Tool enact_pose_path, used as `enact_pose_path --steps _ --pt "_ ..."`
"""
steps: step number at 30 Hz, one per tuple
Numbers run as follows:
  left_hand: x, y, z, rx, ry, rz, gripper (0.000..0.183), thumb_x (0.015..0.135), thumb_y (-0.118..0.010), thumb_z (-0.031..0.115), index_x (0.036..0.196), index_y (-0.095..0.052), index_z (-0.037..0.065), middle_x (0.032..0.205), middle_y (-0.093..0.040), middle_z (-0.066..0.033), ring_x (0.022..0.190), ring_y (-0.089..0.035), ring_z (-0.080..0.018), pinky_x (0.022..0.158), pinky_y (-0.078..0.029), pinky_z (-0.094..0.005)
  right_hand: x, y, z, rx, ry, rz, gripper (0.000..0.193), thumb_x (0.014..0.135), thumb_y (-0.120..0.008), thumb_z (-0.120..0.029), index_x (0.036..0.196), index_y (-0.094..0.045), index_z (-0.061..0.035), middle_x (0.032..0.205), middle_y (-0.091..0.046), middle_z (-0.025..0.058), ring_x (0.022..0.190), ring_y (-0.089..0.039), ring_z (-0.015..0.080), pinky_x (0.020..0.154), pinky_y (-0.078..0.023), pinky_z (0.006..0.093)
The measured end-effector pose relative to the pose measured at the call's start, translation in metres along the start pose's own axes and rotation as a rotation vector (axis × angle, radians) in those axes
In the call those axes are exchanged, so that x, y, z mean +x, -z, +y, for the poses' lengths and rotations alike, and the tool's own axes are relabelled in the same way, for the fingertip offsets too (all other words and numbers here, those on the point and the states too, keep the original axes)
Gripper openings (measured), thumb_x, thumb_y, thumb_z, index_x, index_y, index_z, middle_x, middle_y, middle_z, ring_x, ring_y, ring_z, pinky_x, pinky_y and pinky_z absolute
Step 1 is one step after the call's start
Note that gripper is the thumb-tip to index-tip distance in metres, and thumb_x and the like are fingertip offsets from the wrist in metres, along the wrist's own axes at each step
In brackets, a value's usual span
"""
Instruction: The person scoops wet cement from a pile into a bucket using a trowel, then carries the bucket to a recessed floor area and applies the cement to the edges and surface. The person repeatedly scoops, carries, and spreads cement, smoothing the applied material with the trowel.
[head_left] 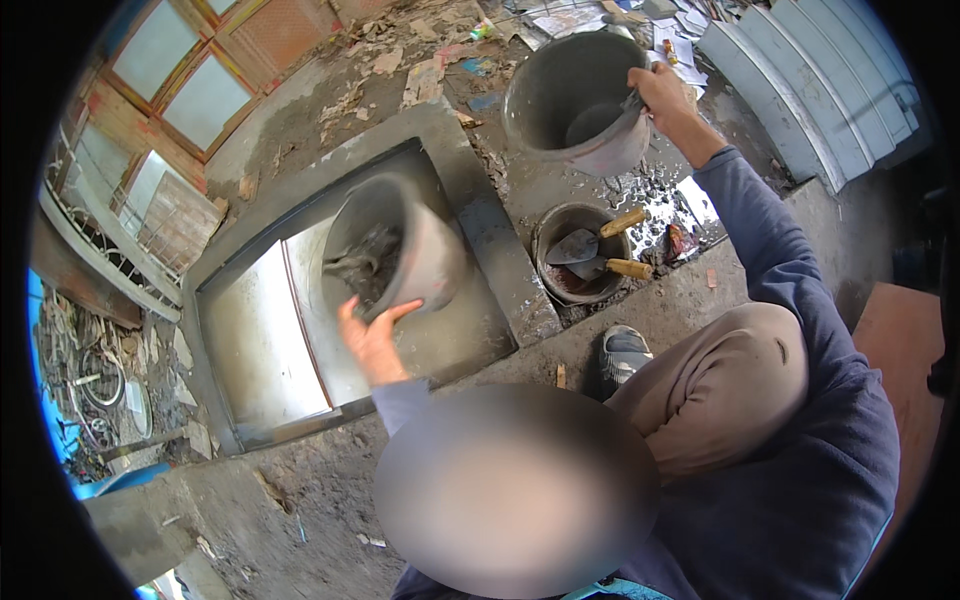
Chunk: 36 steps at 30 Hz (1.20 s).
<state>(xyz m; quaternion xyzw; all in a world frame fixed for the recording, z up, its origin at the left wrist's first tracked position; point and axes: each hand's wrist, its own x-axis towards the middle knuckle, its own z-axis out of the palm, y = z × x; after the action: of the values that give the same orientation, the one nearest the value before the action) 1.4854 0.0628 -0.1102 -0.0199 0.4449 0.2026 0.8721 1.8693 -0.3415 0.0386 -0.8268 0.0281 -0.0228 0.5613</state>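
My left hand [372,340] is at the lower rim of a grey bucket [435,255], thumb and fingers on either side of the rim. That bucket is tipped with its mouth to the left, and dark wet mortar [370,265] shows inside. Raised at the upper right, a second grey bucket [575,100] has its rim gripped by my right hand [662,95]; its inside looks wet. Between my foot and this bucket, a smaller bucket [550,265] stands on the ground. Two trowels [577,246] with wooden handles rest in it.
Below the left bucket lies a rectangular cement-edged pit [480,215] with a pale panel [260,340] inside. Ribbed grey sheets [800,80] lean at the upper right. Rubble and paper scraps [575,20] cover the far ground. Wooden framed panels [205,100] stand far left.
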Motion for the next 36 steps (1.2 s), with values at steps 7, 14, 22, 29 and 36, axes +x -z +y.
enact_pose_path --steps 7,14,22,29,36 --pt "0.004 0.025 0.052 0.500 -0.448 0.127 0.074 0.075 -0.068 0.024 0.146 -0.049 0.011 0.151 -0.054 -0.0182 0.132 -0.055 -0.0532 0.091 -0.037 -0.0931 -0.004 -0.007 0.044 -0.039 -0.125 -0.077 0.028 0.082 -0.072 -0.015 0.104 -0.062 -0.0017 0.086 -0.064 0.0082 0.064 -0.060 0.0184 0.045 -0.045 0.0347" --pt "-0.052 0.032 0.094 0.378 -0.353 -0.004 0.068 0.079 -0.067 0.012 0.144 -0.048 0.010 0.143 -0.058 -0.0185 0.124 -0.063 -0.0490 0.084 -0.053 -0.0846 -0.012 -0.081 0.082 0.323 -0.350 -0.207 0.023 0.081 -0.073 -0.011 0.099 -0.059 -0.0085 0.079 -0.058 0.0032 0.063 -0.056 0.0169 0.049 -0.041 0.0354" --pt "-0.082 -0.023 0.058 0.262 -0.870 0.160 0.079 0.082 -0.064 -0.005 0.157 -0.042 0.011 0.140 -0.059 -0.0156 0.117 -0.062 -0.0353 0.100 -0.056 -0.0589 -0.092 -0.155 0.082 0.450 -0.479 -0.565 0.032 0.090 -0.068 -0.010 0.115 -0.050 -0.0009 0.088 -0.061 0.0120 0.065 -0.065 0.0253 0.051 -0.061 0.0407" --pt "-0.136 -0.091 0.000 0.551 -1.197 -0.293 0.077 0.081 -0.060 -0.012 0.155 -0.047 0.004 0.140 -0.060 -0.0133 0.119 -0.062 -0.0235 0.101 -0.054 -0.0397 -0.139 -0.140 0.069 0.336 -0.400 -0.692 0.042 0.093 -0.066 -0.010 0.127 -0.045 0.0011 0.102 -0.065 0.0176 0.070 -0.071 0.0281 0.052 -0.064 0.0412" --pt "-0.125 -0.145 -0.043 0.750 -1.316 -0.584 0.079 0.080 -0.059 -0.013 0.157 -0.046 0.001 0.153 -0.054 -0.0147 0.137 -0.055 -0.0260 0.121 -0.038 -0.0380 -0.151 -0.142 0.065 0.350 -0.429 -0.671 0.043 0.095 -0.063 -0.009 0.130 -0.042 0.0037 0.113 -0.062 0.0194 0.078 -0.073 0.0298 0.055 -0.067 0.0403"
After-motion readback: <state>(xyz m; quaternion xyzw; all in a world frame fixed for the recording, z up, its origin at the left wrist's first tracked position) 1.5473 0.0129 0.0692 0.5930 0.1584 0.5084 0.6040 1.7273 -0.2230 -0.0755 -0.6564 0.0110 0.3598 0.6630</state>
